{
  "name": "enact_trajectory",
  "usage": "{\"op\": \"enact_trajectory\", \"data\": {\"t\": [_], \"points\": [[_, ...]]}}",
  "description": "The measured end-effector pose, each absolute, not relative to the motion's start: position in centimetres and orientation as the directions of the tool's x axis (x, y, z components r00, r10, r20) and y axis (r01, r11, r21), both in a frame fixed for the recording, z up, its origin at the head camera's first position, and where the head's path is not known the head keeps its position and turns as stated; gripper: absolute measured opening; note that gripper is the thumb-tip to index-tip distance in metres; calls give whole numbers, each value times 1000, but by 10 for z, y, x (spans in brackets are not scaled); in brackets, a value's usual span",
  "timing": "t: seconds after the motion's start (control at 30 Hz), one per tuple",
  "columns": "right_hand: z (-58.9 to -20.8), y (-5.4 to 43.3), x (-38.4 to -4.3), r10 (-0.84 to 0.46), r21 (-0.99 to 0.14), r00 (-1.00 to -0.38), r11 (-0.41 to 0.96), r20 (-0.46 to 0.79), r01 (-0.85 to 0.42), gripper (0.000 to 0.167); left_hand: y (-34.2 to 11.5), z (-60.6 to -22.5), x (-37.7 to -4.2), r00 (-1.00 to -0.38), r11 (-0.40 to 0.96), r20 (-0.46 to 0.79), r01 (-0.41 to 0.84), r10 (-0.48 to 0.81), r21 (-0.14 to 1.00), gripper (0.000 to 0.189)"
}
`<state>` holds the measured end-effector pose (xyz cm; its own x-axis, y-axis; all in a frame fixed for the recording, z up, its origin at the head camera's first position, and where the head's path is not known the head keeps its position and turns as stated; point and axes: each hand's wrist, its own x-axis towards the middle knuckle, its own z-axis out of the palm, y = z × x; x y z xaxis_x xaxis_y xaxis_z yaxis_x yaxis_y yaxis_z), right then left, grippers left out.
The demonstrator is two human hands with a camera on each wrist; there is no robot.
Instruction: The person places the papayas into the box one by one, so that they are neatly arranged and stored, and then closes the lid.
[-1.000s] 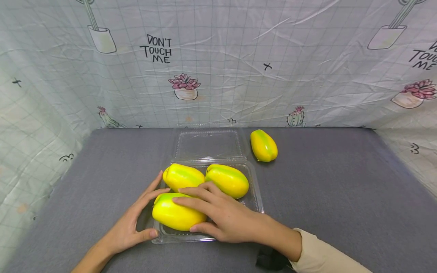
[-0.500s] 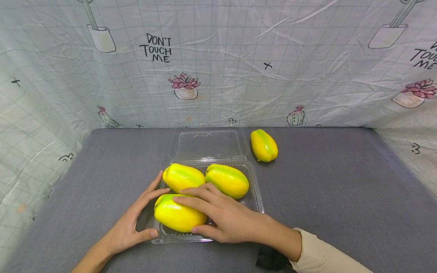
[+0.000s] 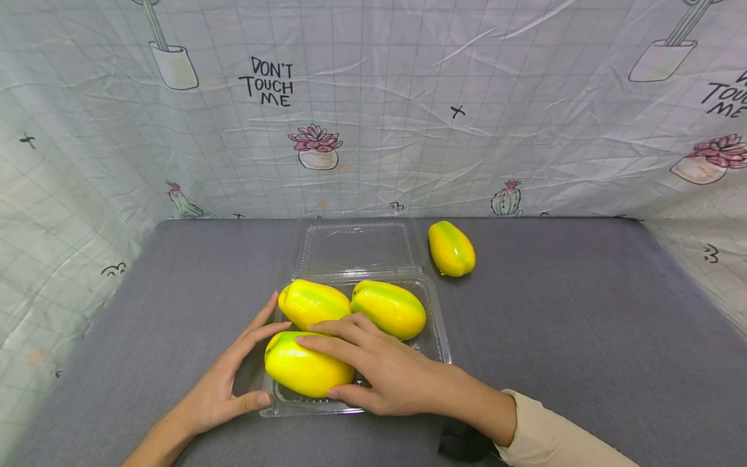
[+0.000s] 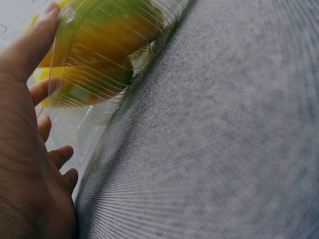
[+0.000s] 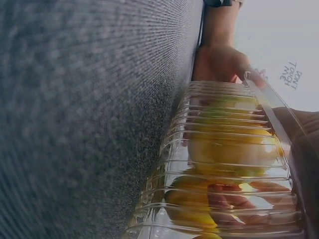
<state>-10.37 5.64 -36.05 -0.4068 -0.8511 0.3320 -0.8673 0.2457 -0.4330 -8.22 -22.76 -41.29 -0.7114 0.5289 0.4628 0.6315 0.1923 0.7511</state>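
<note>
Your right hand (image 3: 385, 373) lies curled over the near papaya (image 3: 306, 364) in the clear tray (image 3: 440, 337) on the worktop (long axis left to right), while your left hand (image 3: 224, 383), grip spread, steadies the tray's near-left corner.

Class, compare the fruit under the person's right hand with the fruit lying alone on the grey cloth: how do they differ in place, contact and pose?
The held fruit lies in the clear tray, at the near end; the lone fruit lies on the cloth outside it, beside the open lid.
The right hand rests on the held fruit; nothing touches the lone fruit.
The held fruit lies crosswise; the lone fruit points away.
Both are glossy yellow with green streaks.
</note>
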Motion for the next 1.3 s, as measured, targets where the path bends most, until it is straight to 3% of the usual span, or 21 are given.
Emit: {"op": "enact_trajectory", "data": {"t": [1.3], "points": [[-362,57,-104,-855,-431,-398,238,332,-870,60,-228,-414,-82,-707,189,467,636,531,748,73]]}}
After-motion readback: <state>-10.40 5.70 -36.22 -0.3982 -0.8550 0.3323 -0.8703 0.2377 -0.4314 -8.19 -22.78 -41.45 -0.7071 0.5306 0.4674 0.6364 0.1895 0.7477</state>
